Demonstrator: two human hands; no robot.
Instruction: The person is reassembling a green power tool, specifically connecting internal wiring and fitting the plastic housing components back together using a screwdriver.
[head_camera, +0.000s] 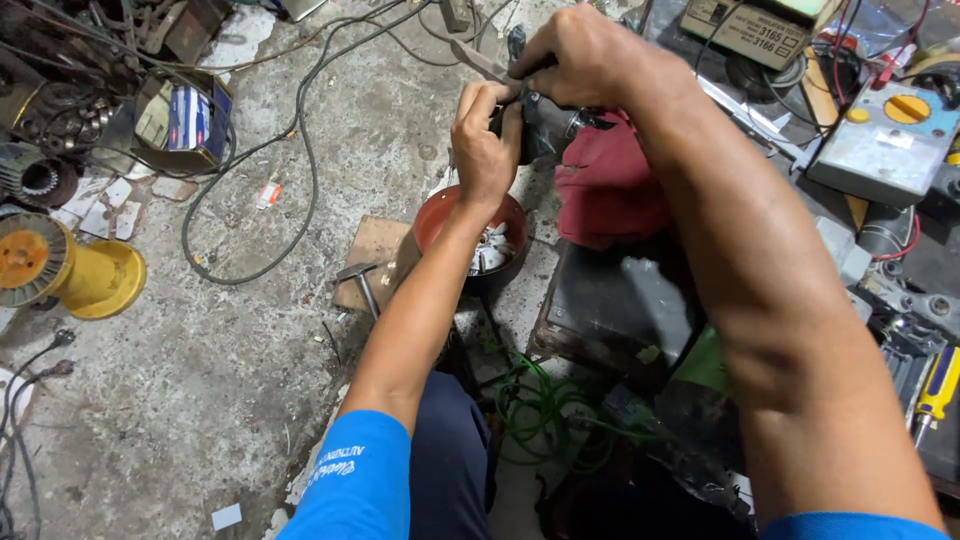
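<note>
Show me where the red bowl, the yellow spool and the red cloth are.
red bowl (432, 218): head view, on its left rim.
yellow spool (100, 280): head view, on its yellow flange, lying on the floor.
red cloth (610, 185): head view, on its middle folds, below the hands.
</note>
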